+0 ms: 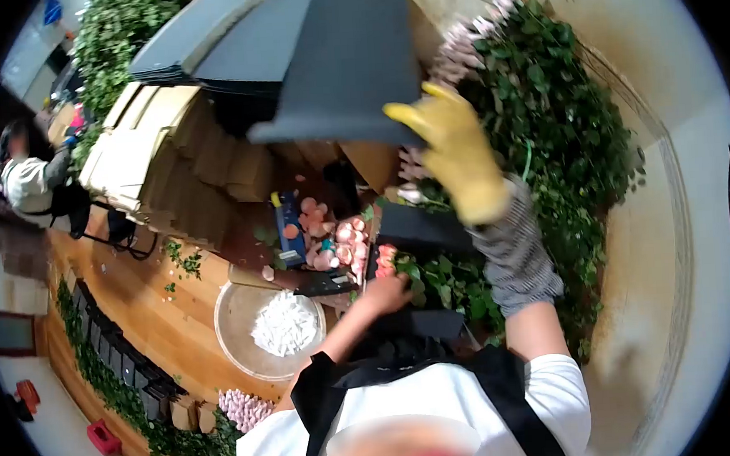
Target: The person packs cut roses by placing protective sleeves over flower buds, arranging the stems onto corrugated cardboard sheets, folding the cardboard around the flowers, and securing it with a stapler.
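I see the yellow-gloved right hand (pixel 454 151) gripping a black sheet (pixel 351 62) near its corner, up beside the leafy pile (pixel 550 108), and the bare left hand (pixel 388 293) by some pink roses (pixel 385 258), its grip hidden.

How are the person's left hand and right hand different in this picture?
The left hand is bare, while the right hand wears a yellow glove.
The left hand is beside the coral roses, whereas the right hand is at the edge of a dark sheet.
The right hand looks motion-blurred; the left hand looks sharper.
Both hands are reaching forward from the body.
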Available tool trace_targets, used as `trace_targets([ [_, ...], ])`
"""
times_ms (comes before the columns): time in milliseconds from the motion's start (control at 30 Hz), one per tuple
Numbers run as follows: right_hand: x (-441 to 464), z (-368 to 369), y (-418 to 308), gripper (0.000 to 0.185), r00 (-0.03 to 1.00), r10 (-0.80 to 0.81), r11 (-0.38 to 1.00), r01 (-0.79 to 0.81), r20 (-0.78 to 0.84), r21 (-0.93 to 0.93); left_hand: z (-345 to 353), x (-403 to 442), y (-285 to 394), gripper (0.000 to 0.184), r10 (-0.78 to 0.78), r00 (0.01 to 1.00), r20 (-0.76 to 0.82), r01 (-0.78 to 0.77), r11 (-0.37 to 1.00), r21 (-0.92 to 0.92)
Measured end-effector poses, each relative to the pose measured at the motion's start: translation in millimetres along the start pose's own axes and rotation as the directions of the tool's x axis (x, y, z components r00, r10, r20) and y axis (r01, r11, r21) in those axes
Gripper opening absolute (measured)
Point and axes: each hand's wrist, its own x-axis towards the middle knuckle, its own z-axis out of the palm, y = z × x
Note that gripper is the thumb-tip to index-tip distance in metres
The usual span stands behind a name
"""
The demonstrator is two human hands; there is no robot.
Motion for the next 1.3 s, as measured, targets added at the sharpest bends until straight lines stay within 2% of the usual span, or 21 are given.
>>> trace_targets([
  [33,-27.4,-30.2,0.9,0.044,0.995,0.022,1.0,-0.021,0.099,-0.018,-4.1,-4.0,-14.5,0.039,0.127,0.972,-0.199,-0.124,0.992,0.032],
  [167,-141.9,-85.7,-30.1,0.063,0.776,0.175,0.941,-0.313,0.606,0.13,-37.2,-22.7,-70.5,0.039,0.162,0.946,-0.279,-0.169,0.986,-0.001],
  [200,-183.3,-75.5,-37.2,0.063,0.751,0.225,0.932,-0.351,0.621,0.087,-30.2,-18.2,-86.0,0.047,-0.052,0.987,-0.155,-0.032,0.868,-0.495],
  [233,-225.7,-58.0,-38.2,0.062,0.725,0.278,0.92,-0.389,0.63,0.042,-23.1,-16.1,-90.7,0.056,-0.183,0.981,0.067,0.155,0.522,-0.839],
  [267,-256.0,-39.2,-35.7,0.06,0.714,0.258,0.905,-0.414,0.651,0.096,-34.7,-28.9,-53.3,0.062,-0.131,0.991,0.039,0.092,0.424,-0.901],
  [367,-298.9,-6.0,-43.1,0.042,0.723,0.254,0.954,-0.298,0.643,-0.041,-4.9,-3.7,-57.4,0.06,-0.278,0.934,0.223,0.353,0.633,-0.69],
  [433,-303.4,-1.4,-46.3,0.053,0.582,0.325,0.862,-0.506,0.745,0.019,2.2,-3.3,-52.3,0.055,-0.169,0.986,-0.017,0.114,0.733,-0.671],
  [467,-304.7,0.6,-45.0,0.066,0.401,0.288,0.731,-0.679,0.87,0.071,-1.3,-4.1,-56.5,0.054,-0.267,0.961,0.069,0.256,0.77,-0.584],
  [500,-284.4,-5.9,-45.1,0.068,0.28,0.203,0.567,-0.815,0.938,0.12,35.7,7.1,-104.8,0.053,-0.234,0.965,-0.115,0.154,0.868,-0.472],
  [567,-260.3,-4.5,-47.8,0.074,0.53,0.164,0.308,-0.829,0.832,0.467,31.2,-4.7,-94.4,0.054,-0.318,0.922,-0.222,0.166,0.841,-0.515],
  [633,-268.7,34.2,-44.9,0.081,0.778,0.166,0.604,-0.566,0.606,0.562,22.0,-12.1,-81.0,0.061,-0.378,0.866,-0.327,0.25,0.895,-0.37],
  [733,-296.0,82.8,-51.9,0.096,0.547,0.176,0.929,-0.367,0.818,0.045,36.4,-3.9,-90.9,0.062,-0.3,0.871,-0.39,0.205,0.942,-0.267],
  [833,-298.2,97.1,-60.5,0.102,0.424,0.188,0.978,-0.164,0.886,-0.129,33.7,-5.4,-100.5,0.054,-0.21,0.951,-0.225,0.147,0.953,-0.264],
  [867,-284.3,93.5,-61.3,0.099,0.283,0.219,0.955,-0.256,0.934,-0.146,32.8,-9.6,-100.5,0.052,-0.219,0.948,-0.232,0.147,0.946,-0.29],
  [900,-282.8,84.8,-62.4,0.099,0.444,0.205,0.962,-0.254,0.873,-0.096,34.0,-14.5,-100.3,0.05,-0.222,0.947,-0.234,0.144,0.94,-0.309],
  [967,-266.6,80.3,-62.4,0.098,0.476,0.142,0.959,-0.284,0.868,-0.001,51.6,-17.6,-99.6,0.047,-0.358,0.88,-0.311,0.183,0.862,-0.472],
  [1100,-288.8,110.1,-69.8,0.098,0.389,0.179,0.97,-0.223,0.903,-0.096,62.3,-15.1,-104.6,0.046,-0.376,0.837,-0.397,0.163,0.864,-0.476],
  [1167,-287.2,114.0,-71.1,0.098,0.313,0.191,0.973,-0.185,0.931,-0.137,41.5,-17.8,-94.5,0.043,-0.356,0.87,-0.34,0.196,0.884,-0.424],
  [1200,-279.0,111.9,-71.6,0.097,0.207,0.191,0.969,-0.196,0.959,-0.151,33.2,-19.0,-89.6,0.04,-0.294,0.906,-0.305,0.228,0.945,-0.234],
  [1267,-281.6,119.1,-76.3,0.098,0.222,0.215,0.969,-0.172,0.951,-0.179,-6.3,-26.0,-56.4,0.03,-0.221,0.95,-0.222,0.254,0.958,0.133],
  [1300,-287.7,122.8,-79.6,0.099,0.229,0.242,0.966,-0.15,0.943,-0.212,-28.8,-27.4,-33.2,0.03,-0.216,0.95,-0.224,0.249,0.96,0.132],
])
